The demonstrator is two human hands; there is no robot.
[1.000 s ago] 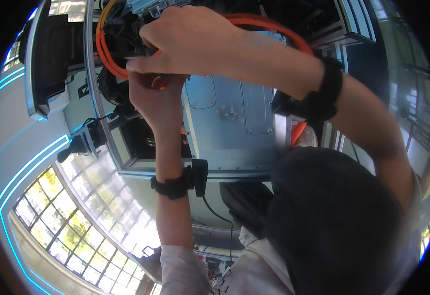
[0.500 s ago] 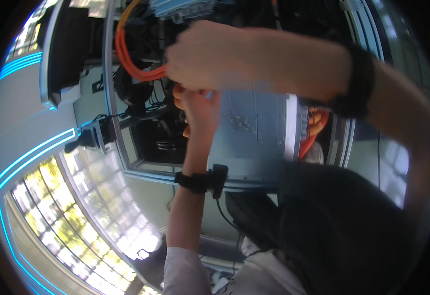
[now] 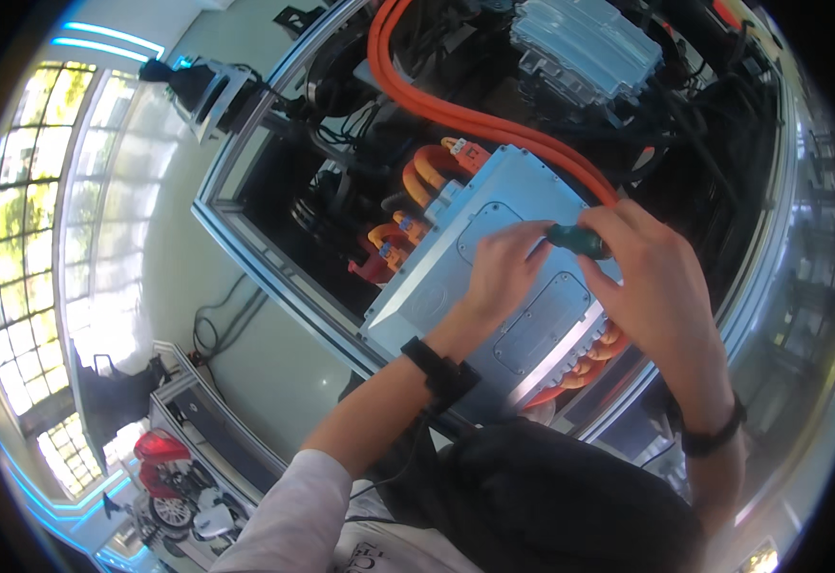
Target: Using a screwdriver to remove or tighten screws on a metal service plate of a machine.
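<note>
A short, dark green handle (image 3: 578,241), which looks like a screwdriver's, lies across the gap between my hands. My right hand (image 3: 652,263) is closed on its right end. At its left end my left hand (image 3: 505,269) is blurred, fingers together and thumb beneath, seemingly pinching it; no shaft shows. Both hands are over a silver-blue metal box (image 3: 417,306) with screwed-on cover plates (image 3: 544,323). Orange cables with connectors (image 3: 422,177) leave the box's upper left side. More orange cables (image 3: 594,358) plug in at its lower right.
Thick orange cables (image 3: 437,110) curve across behind the box toward my right hand. A finned silver unit (image 3: 585,48) sits farther back. An aluminium frame (image 3: 279,277) surrounds everything. At the lower left is a red motorcycle-like machine (image 3: 164,468). My dark-clothed leg (image 3: 542,487) is close to the frame.
My view has turned and shifted. My hands, earlier crossed by the box's left-side connectors, are now uncrossed over its top. The green handle now shows between them.
</note>
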